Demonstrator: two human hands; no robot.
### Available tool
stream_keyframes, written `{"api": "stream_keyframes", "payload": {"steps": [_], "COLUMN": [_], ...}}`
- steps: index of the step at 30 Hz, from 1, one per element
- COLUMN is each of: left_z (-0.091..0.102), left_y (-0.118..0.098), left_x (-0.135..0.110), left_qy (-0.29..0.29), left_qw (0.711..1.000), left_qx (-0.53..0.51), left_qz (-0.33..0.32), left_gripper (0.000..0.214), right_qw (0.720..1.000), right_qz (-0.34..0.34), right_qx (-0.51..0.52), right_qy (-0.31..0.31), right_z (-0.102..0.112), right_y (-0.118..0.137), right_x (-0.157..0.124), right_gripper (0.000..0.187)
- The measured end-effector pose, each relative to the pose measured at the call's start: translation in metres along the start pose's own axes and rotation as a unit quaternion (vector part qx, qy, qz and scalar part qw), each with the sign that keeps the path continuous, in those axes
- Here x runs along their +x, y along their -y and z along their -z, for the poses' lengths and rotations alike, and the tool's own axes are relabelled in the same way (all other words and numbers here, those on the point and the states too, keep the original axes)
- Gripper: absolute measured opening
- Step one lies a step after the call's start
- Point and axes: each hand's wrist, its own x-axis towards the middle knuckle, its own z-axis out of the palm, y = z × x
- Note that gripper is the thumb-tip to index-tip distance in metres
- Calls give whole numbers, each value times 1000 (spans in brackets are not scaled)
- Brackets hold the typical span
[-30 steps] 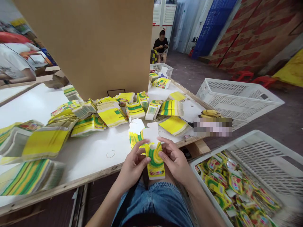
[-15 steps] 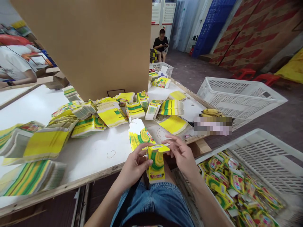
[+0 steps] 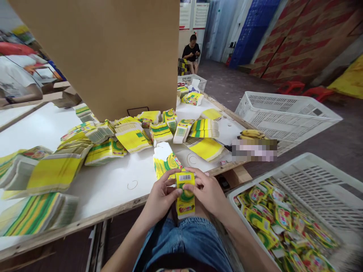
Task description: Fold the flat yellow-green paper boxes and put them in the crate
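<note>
Since half a second ago, the right hand [image 3: 208, 190] has come back onto the carton [image 3: 185, 207], and the barcode flap [image 3: 185, 177], which stuck out sideways, now lies facing the wearer. Nearest are the denim shorts [image 3: 184, 241]; the carton is held just above them, in front of the table edge. Its long axis runs away from the lap toward the table [image 3: 113, 189], barcode end farthest, lettered end nearest. The left hand [image 3: 163, 192] is closed on the carton's left edge, thumb in front and fingers curled behind. The right hand is closed on it too, thumb pressed on the front below the barcode.

To the right, a white crate [image 3: 233, 195] contains many colourful packs [image 3: 283, 219]. Just beyond the hands lies a pile of cartons [image 3: 163, 168], then more yellow stacks [image 3: 133, 136] across the table. Bananas [image 3: 252, 134] sit at the right edge. Behind the stacks stands a cardboard panel [image 3: 113, 56]; farther back, a person [image 3: 191, 51] sits.
</note>
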Motion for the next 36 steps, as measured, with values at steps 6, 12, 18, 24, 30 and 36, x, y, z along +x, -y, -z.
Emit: {"api": "stream_keyframes", "payload": {"steps": [6,12,18,24,30,36], "left_z": [1,0,3,-23,0,18], "left_y": [5,5,0,6,9,18], "left_x": [1,2,2,7,14,17], "left_qy": [22,24,4,16,-119,-97], "left_qw": [1000,1000,1000,996,889,881], "left_qx": [-16,9,-16,85,412,436], "left_qz": [7,-1,13,-30,-160,-157], "left_gripper": [51,49,51,42,38,36], "right_qw": [1000,998,997,990,896,977], "right_qz": [-10,-24,44,22,19,-41], "right_qx": [18,-46,51,78,-268,-25], "right_qy": [-4,-47,-21,-117,-353,-207], "right_z": [0,-3,1,17,79,13], "right_y": [0,2,-4,-11,-20,-36], "right_x": [-7,-7,-5,-23,-51,4], "right_gripper": [39,34,33,24,37,34]}}
